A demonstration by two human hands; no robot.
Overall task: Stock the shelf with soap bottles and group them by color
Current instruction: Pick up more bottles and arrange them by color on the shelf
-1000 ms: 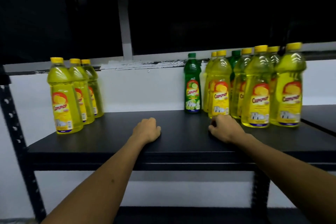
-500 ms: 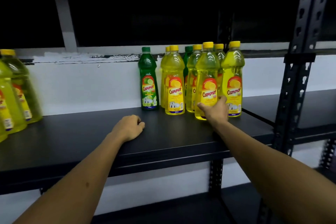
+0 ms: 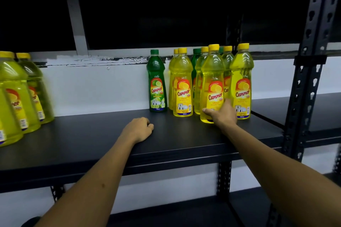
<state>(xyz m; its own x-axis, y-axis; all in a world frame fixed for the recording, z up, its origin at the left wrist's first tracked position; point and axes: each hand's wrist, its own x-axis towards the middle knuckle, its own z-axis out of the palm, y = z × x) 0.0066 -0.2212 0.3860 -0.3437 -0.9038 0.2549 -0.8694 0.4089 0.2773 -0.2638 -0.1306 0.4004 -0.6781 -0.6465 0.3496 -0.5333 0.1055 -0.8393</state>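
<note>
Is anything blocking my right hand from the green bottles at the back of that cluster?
Yes. The right hand grips a front yellow bottle, and yellow bottles stand in front of the rear green bottles. Only the lone green bottle stands unblocked.

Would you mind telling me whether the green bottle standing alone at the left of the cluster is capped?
Capped: the green bottle stands upright on the shelf with its green cap on.

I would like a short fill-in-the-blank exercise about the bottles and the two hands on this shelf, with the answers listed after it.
1. The right hand grips a clear plastic bottle of ____ soap.
2. The left hand rests on the black ____.
3. The lone green soap bottle has a ____ cap.
4. It stands to the ____ of the yellow cluster.

Answers: yellow; shelf; green; left
</note>
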